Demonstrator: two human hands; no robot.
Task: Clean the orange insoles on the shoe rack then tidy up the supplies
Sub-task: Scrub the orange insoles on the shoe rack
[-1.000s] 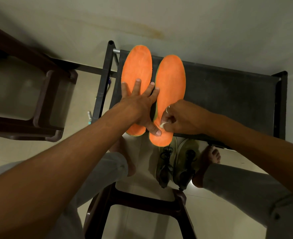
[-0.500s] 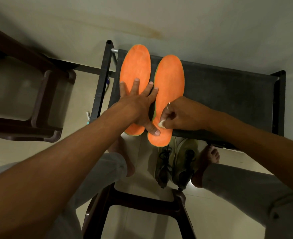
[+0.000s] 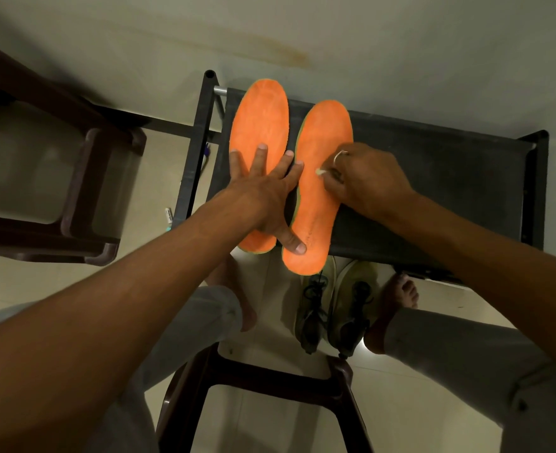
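Two orange insoles lie side by side on the black shoe rack (image 3: pixel 450 178), their heels overhanging its front edge. My left hand (image 3: pixel 263 194) lies flat with spread fingers across the left insole (image 3: pixel 258 119); its thumb presses the heel of the right insole (image 3: pixel 325 132). My right hand (image 3: pixel 361 178) pinches a small white wipe (image 3: pixel 320 172) against the middle of the right insole.
A pair of olive shoes (image 3: pixel 332 308) stands on the floor under the rack's front, between my bare feet. A brown plastic stool (image 3: pixel 263 387) is below me, and a brown chair (image 3: pixel 74 191) stands at the left. A small white tube (image 3: pixel 168 217) lies on the floor beside the rack.
My right hand has slid the white wipe up the right insole from near the heel to its middle. My left hand has stayed pressing on both insoles.
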